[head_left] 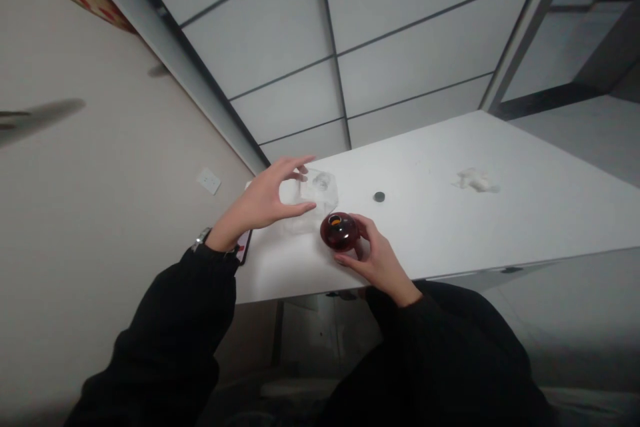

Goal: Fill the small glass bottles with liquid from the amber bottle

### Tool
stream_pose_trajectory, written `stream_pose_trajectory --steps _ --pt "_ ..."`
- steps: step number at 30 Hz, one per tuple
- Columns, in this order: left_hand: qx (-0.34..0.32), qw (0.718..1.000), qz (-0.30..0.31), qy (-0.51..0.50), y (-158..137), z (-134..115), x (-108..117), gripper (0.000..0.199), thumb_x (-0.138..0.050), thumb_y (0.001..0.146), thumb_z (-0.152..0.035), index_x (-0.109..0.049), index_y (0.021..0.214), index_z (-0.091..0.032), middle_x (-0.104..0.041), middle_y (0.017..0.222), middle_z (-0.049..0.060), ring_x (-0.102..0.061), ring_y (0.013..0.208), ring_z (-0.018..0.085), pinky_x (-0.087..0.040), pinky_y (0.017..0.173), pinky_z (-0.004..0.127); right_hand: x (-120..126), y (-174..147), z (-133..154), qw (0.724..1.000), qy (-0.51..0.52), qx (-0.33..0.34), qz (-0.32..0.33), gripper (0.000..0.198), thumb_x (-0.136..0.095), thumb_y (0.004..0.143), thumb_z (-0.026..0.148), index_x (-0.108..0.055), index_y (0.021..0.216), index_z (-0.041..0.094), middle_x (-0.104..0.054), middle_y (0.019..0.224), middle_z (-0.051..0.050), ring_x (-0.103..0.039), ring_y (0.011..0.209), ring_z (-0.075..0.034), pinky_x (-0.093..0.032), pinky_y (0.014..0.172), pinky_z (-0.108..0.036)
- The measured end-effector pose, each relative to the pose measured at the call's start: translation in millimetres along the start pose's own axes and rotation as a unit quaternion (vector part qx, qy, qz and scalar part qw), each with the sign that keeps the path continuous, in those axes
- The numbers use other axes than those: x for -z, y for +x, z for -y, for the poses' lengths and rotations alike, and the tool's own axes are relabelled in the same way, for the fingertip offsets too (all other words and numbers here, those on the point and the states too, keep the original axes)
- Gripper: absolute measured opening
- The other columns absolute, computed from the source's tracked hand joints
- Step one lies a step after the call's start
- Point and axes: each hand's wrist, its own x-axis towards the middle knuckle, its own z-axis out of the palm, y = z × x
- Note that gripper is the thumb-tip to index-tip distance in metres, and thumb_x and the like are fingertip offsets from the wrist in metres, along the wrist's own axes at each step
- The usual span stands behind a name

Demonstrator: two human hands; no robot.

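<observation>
My right hand (374, 252) is wrapped round a rounded, dark red glossy bottle (339, 232) near the table's front edge. An orange-lit round opening shows at the top of the bottle, with no cap on it. My left hand (274, 195) is open, its thumb and fingers spread apart with nothing between them. Just beyond its fingertips stands a clear, angular see-through container (323, 188); whether the fingers touch it I cannot tell. A small dark round cap (379, 197) lies on the table to the right of the container.
The white table (425, 227) carries a crumpled white tissue (476, 180) toward the right. Under my left wrist a dark-edged flat device (244, 247) shows in part. A wall with a socket (209, 181) borders the left side, and panelled sliding doors (290, 60) stand behind the table.
</observation>
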Motion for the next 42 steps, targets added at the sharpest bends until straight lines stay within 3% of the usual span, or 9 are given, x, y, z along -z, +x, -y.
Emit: stream_pose_trajectory --steps 5,10,14,18,24,33,42 --pt "0.03 0.998 -0.029 -0.054 13.1 40.9 -31.6 0.06 -0.077 0.086 -0.042 -0.061 0.141 -0.024 -0.062 0.143 0.012 -0.063 0.129 0.025 -0.049 0.118 0.046 3.8 0.3 0.3 1.0 -0.002 0.0 -0.017 0.079 -0.089 0.077 0.045 -0.05 0.143 0.028 -0.066 0.146 -0.013 -0.065 0.135 -0.035 -0.048 0.119 -0.059" --pt "0.05 0.998 0.032 -0.034 13.2 69.3 -65.6 0.056 -0.08 0.088 -0.046 -0.066 0.137 -0.024 -0.068 0.141 0.012 -0.062 0.134 0.029 -0.043 0.122 0.05 10.9 1.1 -3.2 1.0 -0.008 -0.002 -0.028 0.081 -0.09 0.077 0.046 -0.049 0.144 0.028 -0.065 0.147 -0.013 -0.064 0.136 -0.035 -0.048 0.12 -0.061" --pt "0.076 0.996 0.041 0.006 6.1 83.7 -82.3 0.059 -0.082 0.086 -0.048 -0.067 0.139 -0.024 -0.068 0.146 0.012 -0.059 0.138 0.033 -0.04 0.123 0.051 15.4 1.2 -8.7 0.999 -0.018 -0.001 -0.046 0.079 -0.088 0.079 0.049 -0.049 0.145 0.029 -0.064 0.147 -0.012 -0.064 0.136 -0.035 -0.049 0.119 -0.06" --pt "0.094 0.995 0.033 0.008 -2.3 91.6 -87.7 0.065 -0.085 0.083 -0.051 -0.066 0.14 -0.026 -0.068 0.147 0.011 -0.06 0.139 0.035 -0.039 0.123 0.053 17.0 1.0 -13.2 0.998 -0.027 0.002 -0.056 0.079 -0.088 0.079 0.05 -0.05 0.145 0.029 -0.065 0.146 -0.012 -0.066 0.133 -0.035 -0.051 0.117 -0.059" --pt "0.098 0.993 0.019 -0.067 -13.2 101.6 -98.9 0.077 -0.084 0.084 -0.052 -0.057 0.151 -0.026 -0.063 0.154 0.012 -0.061 0.14 0.033 -0.043 0.122 0.049 16.6 1.4 -13.3 0.998 -0.028 -0.002 -0.063 0.079 -0.088 0.079 0.049 -0.05 0.145 0.028 -0.064 0.146 -0.014 -0.066 0.132 -0.035 -0.052 0.116 -0.06" --pt "0.036 0.995 -0.071 -0.057 -21.5 110.5 -122.0 0.065 -0.087 0.08 -0.055 -0.068 0.135 -0.026 -0.073 0.138 0.009 -0.068 0.128 0.03 -0.052 0.112 0.047 20.7 3.1 -14.1 0.993 -0.043 0.018 -0.113 0.083 -0.089 0.078 0.05 -0.048 0.147 0.027 -0.063 0.146 -0.016 -0.066 0.133 -0.035 -0.055 0.113 -0.061" --pt "0.002 0.994 -0.092 -0.066 -20.8 110.8 -126.9 0.068 -0.092 0.074 -0.054 -0.07 0.13 -0.024 -0.074 0.134 0.009 -0.069 0.125 0.029 -0.052 0.111 0.043 20.8 7.9 -17.9 0.98 -0.104 0.044 -0.165 0.076 -0.085 0.082 0.05 -0.051 0.147 0.031 -0.055 0.15 -0.012 -0.057 0.14 -0.033 -0.056 0.11 -0.059"
